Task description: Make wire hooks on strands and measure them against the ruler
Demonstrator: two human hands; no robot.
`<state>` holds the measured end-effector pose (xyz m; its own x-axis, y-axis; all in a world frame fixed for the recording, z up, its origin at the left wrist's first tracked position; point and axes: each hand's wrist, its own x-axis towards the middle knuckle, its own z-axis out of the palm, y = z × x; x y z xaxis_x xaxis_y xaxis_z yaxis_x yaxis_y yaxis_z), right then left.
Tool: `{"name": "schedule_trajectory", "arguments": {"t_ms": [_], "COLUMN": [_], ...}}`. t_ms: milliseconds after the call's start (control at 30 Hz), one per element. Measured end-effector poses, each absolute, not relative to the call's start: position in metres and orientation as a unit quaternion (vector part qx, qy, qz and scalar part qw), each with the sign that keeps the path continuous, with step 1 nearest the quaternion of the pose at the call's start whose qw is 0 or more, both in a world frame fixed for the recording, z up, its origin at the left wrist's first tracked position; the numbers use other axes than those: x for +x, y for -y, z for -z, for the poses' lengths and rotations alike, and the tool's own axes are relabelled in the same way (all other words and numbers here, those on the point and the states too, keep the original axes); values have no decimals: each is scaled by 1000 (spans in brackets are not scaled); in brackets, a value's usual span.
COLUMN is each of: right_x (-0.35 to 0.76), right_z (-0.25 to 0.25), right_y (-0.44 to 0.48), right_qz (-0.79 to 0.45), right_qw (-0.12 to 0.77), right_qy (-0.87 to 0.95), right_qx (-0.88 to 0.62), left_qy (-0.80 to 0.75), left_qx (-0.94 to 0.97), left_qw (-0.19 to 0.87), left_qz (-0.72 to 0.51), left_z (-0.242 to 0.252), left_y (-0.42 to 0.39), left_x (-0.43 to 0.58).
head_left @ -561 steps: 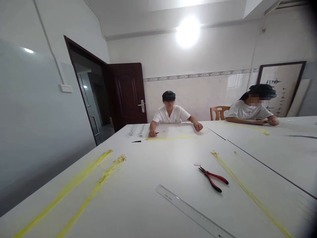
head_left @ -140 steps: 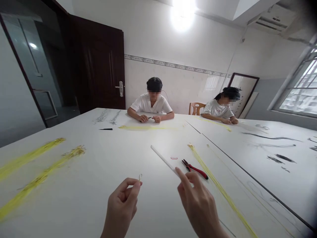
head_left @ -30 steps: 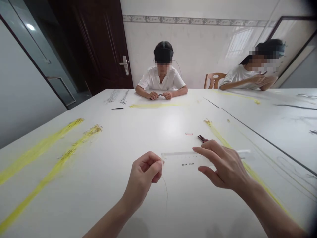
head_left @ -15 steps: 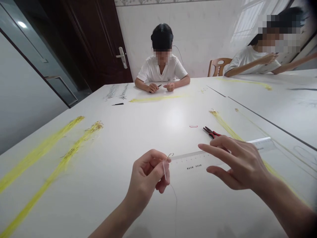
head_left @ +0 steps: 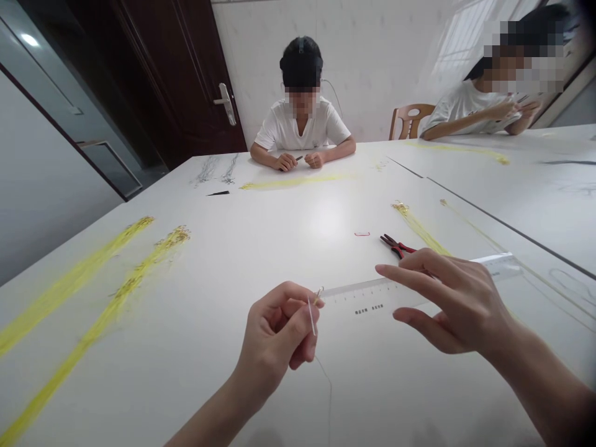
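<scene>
Since half a second ago little has moved: a thin wire (head_left: 311,315) is pinched in the left hand (head_left: 279,335), the clear ruler (head_left: 419,285) at 3 o'clock is pressed by the open right hand (head_left: 454,304), so measuring seems underway, and lining up comes next.

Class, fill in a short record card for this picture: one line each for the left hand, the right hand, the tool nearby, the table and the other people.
Left hand: left hand pinches a thin wire with a hooked tip.
Right hand: right hand lies open over the clear plastic ruler.
Tool: red-handled pliers lie beyond the ruler.
Table: white table carries yellow strand bundles.
Others: two people in white shirts sit opposite.
</scene>
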<state>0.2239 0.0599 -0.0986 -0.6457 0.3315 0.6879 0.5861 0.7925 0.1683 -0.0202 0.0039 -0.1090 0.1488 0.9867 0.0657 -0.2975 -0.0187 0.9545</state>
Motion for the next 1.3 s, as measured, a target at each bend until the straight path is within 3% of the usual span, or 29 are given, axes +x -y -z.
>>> {"name": "schedule_trajectory", "arguments": {"t_ms": [1300], "right_x": [227], "right_z": [97], "right_y": [-60], "right_qz": [207], "right_qw": [355], "right_qy": [874], "right_qx": [-260], "left_qy": [-382], "left_qx": [454], "left_qw": [617], "left_qz": [-517], "left_z": [108], "left_y": [-5], "left_x": [-22]}}
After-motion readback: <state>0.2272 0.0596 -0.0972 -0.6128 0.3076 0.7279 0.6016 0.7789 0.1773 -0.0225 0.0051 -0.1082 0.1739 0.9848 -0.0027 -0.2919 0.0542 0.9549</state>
